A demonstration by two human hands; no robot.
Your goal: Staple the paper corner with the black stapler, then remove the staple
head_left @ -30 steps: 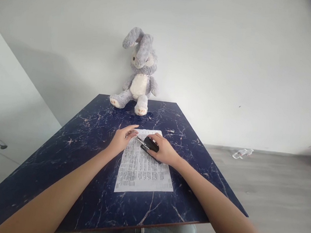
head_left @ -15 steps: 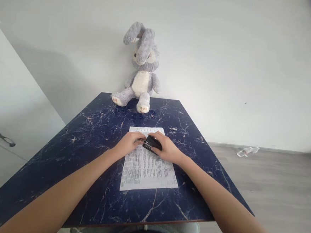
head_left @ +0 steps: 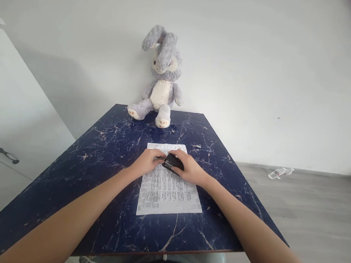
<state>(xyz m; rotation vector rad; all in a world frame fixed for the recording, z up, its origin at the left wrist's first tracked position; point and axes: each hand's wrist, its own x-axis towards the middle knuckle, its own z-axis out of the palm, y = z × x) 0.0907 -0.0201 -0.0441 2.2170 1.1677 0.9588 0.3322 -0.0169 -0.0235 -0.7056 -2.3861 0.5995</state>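
Observation:
Above the printed sheet of paper, my right hand is wrapped round a black object that looks like a stapler. A silvery strip shows along its near-left side. My left hand is closed at the stapler's left end, pinching a thin dark part that sticks out there. Whether this part is hinged to the body is hard to see. Both hands are over the upper half of the sheet, and the fingers hide some of the stapler.
A small light piece lies right of the sheet on the blue marbled table. A grey plush rabbit sits at the back against the wall. A white cabinet stands at left; clear plastic packaging lies on the floor.
The whole view has shifted slightly. My hands stay on the stapler over the sheet, with its body turned a little in the right hand.

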